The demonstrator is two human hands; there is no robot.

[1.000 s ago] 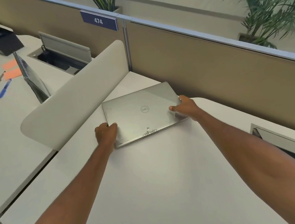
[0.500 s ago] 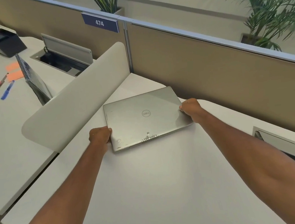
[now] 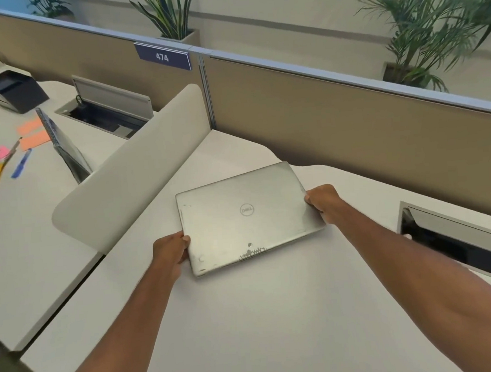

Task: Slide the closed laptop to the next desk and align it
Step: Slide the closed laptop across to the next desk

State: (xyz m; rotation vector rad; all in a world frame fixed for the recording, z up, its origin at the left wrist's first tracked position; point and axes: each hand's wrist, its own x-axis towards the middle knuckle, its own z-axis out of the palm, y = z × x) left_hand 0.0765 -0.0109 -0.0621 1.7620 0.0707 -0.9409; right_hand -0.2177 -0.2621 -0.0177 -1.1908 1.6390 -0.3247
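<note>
A closed silver laptop (image 3: 246, 215) with a round logo lies flat on the white desk (image 3: 278, 315), slightly rotated, its far corner near the tan partition. My left hand (image 3: 170, 252) grips its near-left edge. My right hand (image 3: 323, 201) grips its right edge. Both arms reach forward from the bottom of the view.
A curved white divider (image 3: 131, 171) separates this desk from the left desk (image 3: 21, 232), which holds a spiral notebook (image 3: 65, 147), sticky notes, a blue pen and a black tray. The tan partition (image 3: 352, 136) runs behind. An open cable hatch (image 3: 460, 239) sits at the right.
The laptop has shifted a little to the right, away from the divider. My hands moved from pressing on its lid to gripping its left and right edges.
</note>
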